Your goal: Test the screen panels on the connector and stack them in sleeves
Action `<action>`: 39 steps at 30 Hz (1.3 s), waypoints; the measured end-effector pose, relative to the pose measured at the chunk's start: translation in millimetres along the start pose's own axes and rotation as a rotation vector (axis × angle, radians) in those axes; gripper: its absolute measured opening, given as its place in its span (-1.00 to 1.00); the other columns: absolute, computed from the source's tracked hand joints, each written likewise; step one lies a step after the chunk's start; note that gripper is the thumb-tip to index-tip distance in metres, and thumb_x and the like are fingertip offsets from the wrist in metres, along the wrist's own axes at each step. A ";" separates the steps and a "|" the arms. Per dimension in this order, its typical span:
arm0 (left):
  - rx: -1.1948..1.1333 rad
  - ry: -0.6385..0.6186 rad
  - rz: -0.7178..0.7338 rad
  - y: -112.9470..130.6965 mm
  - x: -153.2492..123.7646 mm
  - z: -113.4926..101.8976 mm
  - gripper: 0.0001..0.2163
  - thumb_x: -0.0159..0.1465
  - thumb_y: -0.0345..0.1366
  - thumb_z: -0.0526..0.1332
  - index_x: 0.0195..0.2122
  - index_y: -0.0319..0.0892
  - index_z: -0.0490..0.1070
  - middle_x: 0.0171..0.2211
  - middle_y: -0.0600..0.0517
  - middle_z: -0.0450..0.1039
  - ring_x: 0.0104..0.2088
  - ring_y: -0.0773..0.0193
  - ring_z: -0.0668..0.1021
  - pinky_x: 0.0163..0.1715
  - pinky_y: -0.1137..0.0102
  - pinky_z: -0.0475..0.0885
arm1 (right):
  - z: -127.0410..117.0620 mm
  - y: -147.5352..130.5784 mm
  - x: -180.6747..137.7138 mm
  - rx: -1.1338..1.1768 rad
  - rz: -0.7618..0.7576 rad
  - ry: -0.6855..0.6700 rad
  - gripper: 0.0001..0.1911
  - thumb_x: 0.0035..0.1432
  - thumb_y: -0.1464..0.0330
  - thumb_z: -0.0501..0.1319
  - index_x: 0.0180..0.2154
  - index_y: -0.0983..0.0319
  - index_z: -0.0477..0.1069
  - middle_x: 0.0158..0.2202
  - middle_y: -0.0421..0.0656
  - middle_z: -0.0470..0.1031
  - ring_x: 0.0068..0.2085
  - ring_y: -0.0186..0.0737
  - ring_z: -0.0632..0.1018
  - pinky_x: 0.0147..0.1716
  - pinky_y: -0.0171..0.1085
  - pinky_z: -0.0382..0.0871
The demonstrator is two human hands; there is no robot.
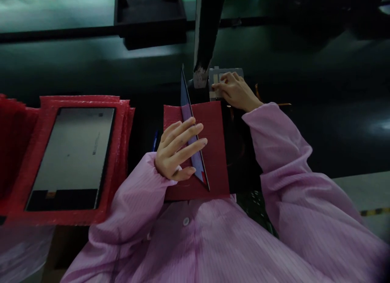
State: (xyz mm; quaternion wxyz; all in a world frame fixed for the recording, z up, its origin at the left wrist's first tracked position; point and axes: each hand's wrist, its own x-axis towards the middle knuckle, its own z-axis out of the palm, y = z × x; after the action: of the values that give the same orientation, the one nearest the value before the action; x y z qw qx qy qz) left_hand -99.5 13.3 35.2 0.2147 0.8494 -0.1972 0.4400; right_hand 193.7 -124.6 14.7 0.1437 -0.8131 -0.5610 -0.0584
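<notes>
A thin display panel [187, 104] stands tilted on edge over a red mat [213, 153] in front of me. My left hand [179, 151] steadies it, with the fingers extended across its face and edge and the thumb lower down. Farther off, my right hand [233, 90] is at a small grey box [239, 72] with lighter patches on top. Its fingers are bent and the tips touch the box's top; whether something small is pinched there is hidden. Thin orange strips [284, 104] lie to the right of that hand.
Left, another display panel [73, 153] lies flat on a stack of red bubble-wrap bags [123, 153]. A blue pen [155, 140] lies beside the mat. A post [207, 35] rises behind the grey box. At the back sits a black tray [150, 18].
</notes>
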 end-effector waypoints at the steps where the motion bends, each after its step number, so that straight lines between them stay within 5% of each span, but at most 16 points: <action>1: -0.003 0.002 0.007 -0.4 0.6 -0.2 -0.49 0.38 0.00 -0.14 0.25 -0.05 0.24 0.26 -0.04 0.31 0.29 0.12 0.34 0.24 0.18 0.28 | -0.6 -0.4 0.8 0.006 0.002 -0.003 -0.63 0.39 0.28 -0.06 0.05 0.15 0.43 0.13 0.00 0.32 0.10 0.09 0.36 0.07 0.12 0.28; 9: -0.025 -0.020 0.024 -0.2 5.8 -3.9 -0.50 0.39 -0.02 -0.13 0.24 -0.13 0.25 0.23 -0.14 0.34 0.29 0.06 0.34 0.21 0.13 0.31 | 5.0 -2.8 0.3 0.104 0.027 0.052 -0.62 0.38 0.20 -0.04 0.02 0.15 0.45 0.16 0.02 0.31 0.12 0.12 0.34 0.08 0.20 0.21; 12: 0.002 -0.023 0.026 -1.5 5.3 -4.7 -0.50 0.39 0.01 -0.14 0.22 -0.09 0.26 0.21 -0.11 0.36 0.28 0.07 0.36 0.19 0.14 0.33 | 5.2 1.9 1.2 0.162 0.051 0.100 -0.61 0.36 0.19 0.01 0.06 0.19 0.42 0.11 0.04 0.34 0.12 -0.02 0.34 0.12 0.08 0.19; 17: 0.022 -0.005 0.025 -2.6 5.5 -6.0 -0.51 0.38 0.02 -0.15 0.20 -0.05 0.29 0.19 -0.09 0.39 0.26 0.08 0.39 0.16 0.15 0.36 | -39.5 -8.2 -6.7 0.283 0.174 0.344 -0.60 0.29 0.42 0.06 0.13 0.32 0.33 0.07 0.08 0.36 -0.01 -0.24 0.43 -0.04 -0.21 0.34; 22: -0.003 0.017 0.021 -1.9 5.9 -4.8 -0.54 0.39 0.00 -0.12 0.18 -0.05 0.31 0.16 -0.08 0.42 0.25 0.08 0.39 0.14 0.16 0.39 | -105.6 -102.7 -76.3 0.325 0.240 0.543 -0.76 0.28 0.44 0.08 -0.08 0.14 0.45 -0.09 -0.09 0.48 -0.16 -0.19 0.52 -0.17 -0.16 0.43; 25: 0.002 0.037 0.018 -2.8 2.9 -2.6 -0.55 0.39 -0.02 -0.12 0.17 -0.06 0.31 0.15 -0.07 0.42 0.24 0.07 0.40 0.13 0.15 0.41 | -103.7 -178.0 -132.0 0.524 0.235 0.638 -0.69 0.18 0.42 0.15 -0.13 -0.12 0.46 -0.30 -0.21 0.51 -0.35 -0.05 0.53 -0.39 -0.03 0.47; 28: 0.016 0.065 0.006 -4.1 0.0 0.2 -0.55 0.37 0.01 -0.10 0.18 -0.01 0.30 0.15 -0.03 0.41 0.23 0.06 0.40 0.14 0.14 0.40 | -70.7 -226.8 -165.8 1.004 0.076 0.260 -0.57 0.15 0.32 0.20 0.04 -0.19 0.34 -0.38 -0.25 0.52 -0.53 -0.13 0.51 -0.64 -0.17 0.39; 30: 0.011 0.080 0.013 -4.8 -0.8 1.8 -0.53 0.37 0.02 -0.09 0.20 -0.02 0.28 0.15 -0.03 0.40 0.23 0.07 0.40 0.17 0.15 0.38 | -46.5 -241.0 -171.1 1.127 0.232 0.091 -0.60 0.18 0.32 0.23 0.04 -0.12 0.29 -0.37 -0.27 0.50 -0.52 -0.23 0.49 -0.60 -0.24 0.37; 33: -0.005 0.080 0.027 -5.4 -0.6 3.2 -0.49 0.36 0.06 -0.07 0.22 -0.05 0.25 0.17 -0.05 0.38 0.24 0.05 0.38 0.19 0.14 0.35 | -25.1 -244.9 -162.5 1.251 0.377 0.064 -0.67 0.22 0.25 0.25 0.00 0.02 0.25 -0.38 -0.27 0.42 -0.49 -0.30 0.43 -0.54 -0.29 0.33; 39: -0.025 0.105 0.013 -5.6 -0.4 2.1 -0.49 0.34 0.10 -0.04 0.21 -0.05 0.27 0.16 -0.05 0.38 0.22 0.04 0.40 0.17 0.12 0.37 | -24.8 -244.7 -144.5 1.432 0.354 0.066 -0.64 0.20 0.21 0.29 -0.07 0.15 0.19 -0.41 -0.29 0.33 -0.50 -0.42 0.32 -0.57 -0.39 0.19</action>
State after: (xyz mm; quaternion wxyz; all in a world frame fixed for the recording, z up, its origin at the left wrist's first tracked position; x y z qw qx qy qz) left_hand -95.4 16.9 32.7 0.2323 0.8212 -0.1967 0.4826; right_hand -84.6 -180.9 42.4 0.6635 -0.5963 -0.3173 0.3217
